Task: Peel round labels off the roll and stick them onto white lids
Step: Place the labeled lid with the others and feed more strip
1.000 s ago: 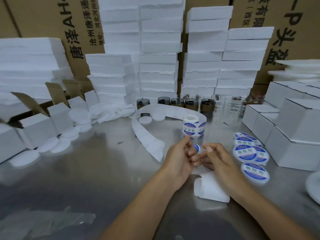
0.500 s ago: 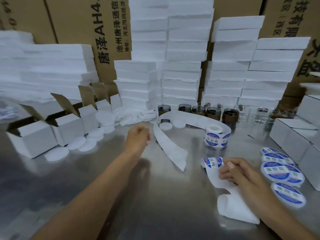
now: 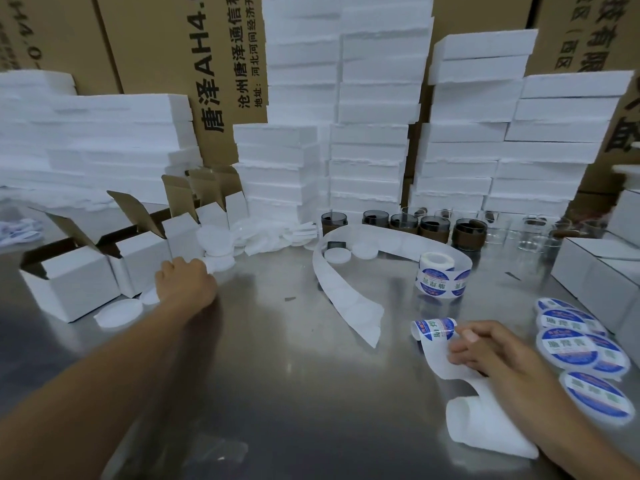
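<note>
My left hand [image 3: 185, 282] reaches far left to a pile of plain white lids [image 3: 216, 252] beside open boxes; its curled fingers close on a lid at the pile's edge. Near the front right, my right hand [image 3: 485, 346] pinches the backing strip [image 3: 446, 362], where a blue round label [image 3: 434, 329] curls up at the strip's end. The label roll [image 3: 441, 278] stands upright behind it. Several labelled lids [image 3: 568, 344] lie to the right of my right hand.
Open white cartons [image 3: 69, 285] line the left of the steel table [image 3: 277, 375]. Spent backing paper [image 3: 346, 296] loops across the middle. Dark and clear glass jars [image 3: 467, 230] stand before foam stacks [image 3: 367, 150]. Closed white boxes [image 3: 595, 268] sit at right.
My left hand left the strip and swung left to the pile of plain lids. My right hand stayed on the strip with the label.
</note>
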### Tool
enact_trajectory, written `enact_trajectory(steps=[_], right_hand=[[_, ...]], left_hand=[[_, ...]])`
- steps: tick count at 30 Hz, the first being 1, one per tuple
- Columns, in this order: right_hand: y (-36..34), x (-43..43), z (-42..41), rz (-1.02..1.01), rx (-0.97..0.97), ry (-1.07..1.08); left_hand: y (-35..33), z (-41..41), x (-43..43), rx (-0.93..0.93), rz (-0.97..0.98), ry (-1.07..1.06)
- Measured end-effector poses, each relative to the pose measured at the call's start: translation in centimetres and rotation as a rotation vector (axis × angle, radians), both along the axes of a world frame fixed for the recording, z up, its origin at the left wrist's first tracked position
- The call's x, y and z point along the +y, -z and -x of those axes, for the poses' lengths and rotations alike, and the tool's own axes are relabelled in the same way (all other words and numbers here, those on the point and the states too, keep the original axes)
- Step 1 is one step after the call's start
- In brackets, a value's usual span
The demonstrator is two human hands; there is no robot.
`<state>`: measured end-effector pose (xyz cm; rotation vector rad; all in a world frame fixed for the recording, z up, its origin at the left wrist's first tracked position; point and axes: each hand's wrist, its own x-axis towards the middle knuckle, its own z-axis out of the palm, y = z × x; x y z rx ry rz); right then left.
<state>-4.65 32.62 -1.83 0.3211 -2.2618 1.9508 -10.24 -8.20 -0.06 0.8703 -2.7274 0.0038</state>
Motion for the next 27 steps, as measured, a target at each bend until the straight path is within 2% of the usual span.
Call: enact_trajectory(steps=[6,9,11,14,16,18,21,22,24,27], right_hand=[[-0.1,-0.1,0.0,-0.016,-0.024,0.015],[-0.1,-0.1,0.0,-0.031,-0.028,0.019],[-0.1,-0.1,0.1,-0.035,-0.030,0.023],[-0.2,-0.1,0.0,-0.035,-0.036,0.025],[-0.3,-0.1,-0.1,-0.039,-0.039,0.026],[-0.4,-0.1,-0.2,-0.045,-0.045,0.027],[-0.5,0.0,-0.3,-0.067,-0.052,0.026],[-0.5,0.0,-0.4,-0.076,-0.053,0.024],[-0.5,-0.1,-0.4,-0.093,-0.050,0.021],[-0.6,0.0,-0.4,-0.127,-0.043,0.039]], left_hand=[[0.4,0.4,-0.4,-0.034,0.007,-0.006],[0.1,0.4,0.3,0.102,-0.076,0.096],[-0.6,0.4,1.9,0.256,-0.214,0.214],[-2.1,0.1,5.9,0.462,-0.563,0.383],[-3.1,-0.5,9.4,0.534,-0.843,0.437],[-3.9,-1.4,13.2,0.579,-1.255,0.484],[-4.3,-3.0,18.7,0.607,-2.055,0.540],[-4.2,-3.3,20.0,0.576,-2.247,0.534],[-3.7,-4.0,22.0,0.476,-2.484,0.529],[-2.9,-4.6,23.4,0.383,-2.610,0.518]])
